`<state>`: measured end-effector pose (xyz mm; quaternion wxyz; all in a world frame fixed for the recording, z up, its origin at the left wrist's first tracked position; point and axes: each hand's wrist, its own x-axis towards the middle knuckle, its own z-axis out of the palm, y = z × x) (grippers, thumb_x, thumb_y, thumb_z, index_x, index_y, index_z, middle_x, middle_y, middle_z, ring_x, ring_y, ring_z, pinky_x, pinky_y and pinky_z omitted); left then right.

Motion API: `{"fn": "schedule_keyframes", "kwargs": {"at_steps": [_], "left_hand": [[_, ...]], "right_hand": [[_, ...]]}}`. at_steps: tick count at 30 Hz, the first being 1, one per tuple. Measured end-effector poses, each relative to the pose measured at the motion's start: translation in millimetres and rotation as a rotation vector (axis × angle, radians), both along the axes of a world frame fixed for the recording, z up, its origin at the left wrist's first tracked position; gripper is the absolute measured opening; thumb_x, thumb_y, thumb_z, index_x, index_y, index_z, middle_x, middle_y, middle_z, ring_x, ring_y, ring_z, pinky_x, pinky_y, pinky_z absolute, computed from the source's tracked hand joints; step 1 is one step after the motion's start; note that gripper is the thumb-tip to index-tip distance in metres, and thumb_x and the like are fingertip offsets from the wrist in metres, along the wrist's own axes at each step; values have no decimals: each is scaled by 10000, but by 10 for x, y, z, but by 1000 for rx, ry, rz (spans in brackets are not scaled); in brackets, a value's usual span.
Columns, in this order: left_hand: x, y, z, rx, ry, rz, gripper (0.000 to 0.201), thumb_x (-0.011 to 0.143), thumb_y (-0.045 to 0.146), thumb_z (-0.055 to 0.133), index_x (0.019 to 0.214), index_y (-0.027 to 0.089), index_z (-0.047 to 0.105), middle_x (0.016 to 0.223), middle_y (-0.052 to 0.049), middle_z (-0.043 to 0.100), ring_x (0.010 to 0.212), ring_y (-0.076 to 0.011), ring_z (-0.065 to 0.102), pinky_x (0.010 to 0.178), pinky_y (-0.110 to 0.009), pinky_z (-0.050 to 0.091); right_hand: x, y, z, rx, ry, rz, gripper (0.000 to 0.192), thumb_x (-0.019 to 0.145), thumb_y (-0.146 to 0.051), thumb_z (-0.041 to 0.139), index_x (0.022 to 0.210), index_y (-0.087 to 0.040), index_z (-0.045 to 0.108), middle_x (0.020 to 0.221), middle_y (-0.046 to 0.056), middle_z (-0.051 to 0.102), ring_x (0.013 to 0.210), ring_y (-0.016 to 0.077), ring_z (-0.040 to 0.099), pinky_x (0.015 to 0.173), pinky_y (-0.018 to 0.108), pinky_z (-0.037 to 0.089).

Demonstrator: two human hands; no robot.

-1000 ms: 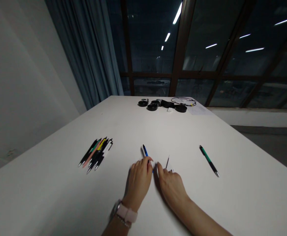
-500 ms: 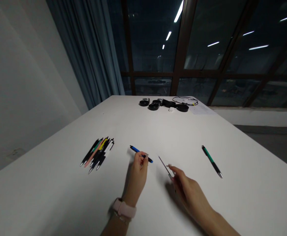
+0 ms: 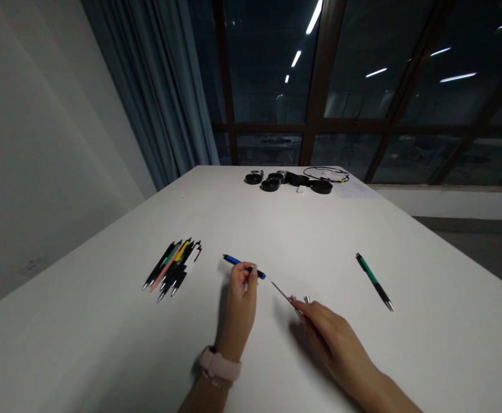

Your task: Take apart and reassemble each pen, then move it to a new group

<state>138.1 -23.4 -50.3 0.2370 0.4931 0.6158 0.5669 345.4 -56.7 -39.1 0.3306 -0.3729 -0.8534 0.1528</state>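
Note:
My left hand (image 3: 240, 307), with a pink watch on the wrist, pinches a blue pen barrel (image 3: 238, 263) and holds it roughly level above the white table (image 3: 276, 229). My right hand (image 3: 330, 332) grips a thin pen refill (image 3: 284, 293) by its lower end, its free tip pointing up and left toward the barrel's open end. A small silver part (image 3: 307, 299) lies on the table beside my right fingers. The refill and barrel are apart.
A bundle of several pens (image 3: 174, 269) lies left of my hands. A single green and black pen (image 3: 373, 281) lies to the right. Black round items and a cable (image 3: 296, 180) sit at the table's far edge, before dark windows and a curtain.
Both hands lifted off the table. My left hand took up the blue barrel and turned it level; my right hand picked up the refill and aimed it at the barrel.

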Motion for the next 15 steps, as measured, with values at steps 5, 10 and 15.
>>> {"fn": "schedule_keyframes", "kwargs": {"at_steps": [5, 10, 15], "left_hand": [[12, 14, -12, -3, 22, 15, 250, 919, 453, 495, 1009, 220, 503, 802, -8, 634, 734, -161, 632, 660, -276, 477], [18, 18, -18, 12, -1, 9, 225, 913, 425, 506, 999, 218, 491, 799, -11, 632, 740, -163, 627, 677, -284, 480], [24, 10, -3, 25, -24, 12, 226, 906, 423, 524, 997, 219, 492, 780, 1, 625, 722, -159, 620, 658, -273, 470]], "right_hand": [[-11, -6, -7, -6, -42, 0, 395, 973, -169, 384, 1318, -186, 576, 1154, 116, 728, 1051, 221, 702, 932, 394, 572], [-14, 0, -17, -11, -34, -28, 375, 973, -176, 394, 1289, -185, 597, 1181, 117, 719, 1077, 230, 693, 941, 401, 568], [-13, 15, 1, -27, -18, -36, 350, 982, -193, 399, 1255, -184, 618, 1151, 117, 730, 1058, 233, 701, 929, 399, 573]]}}
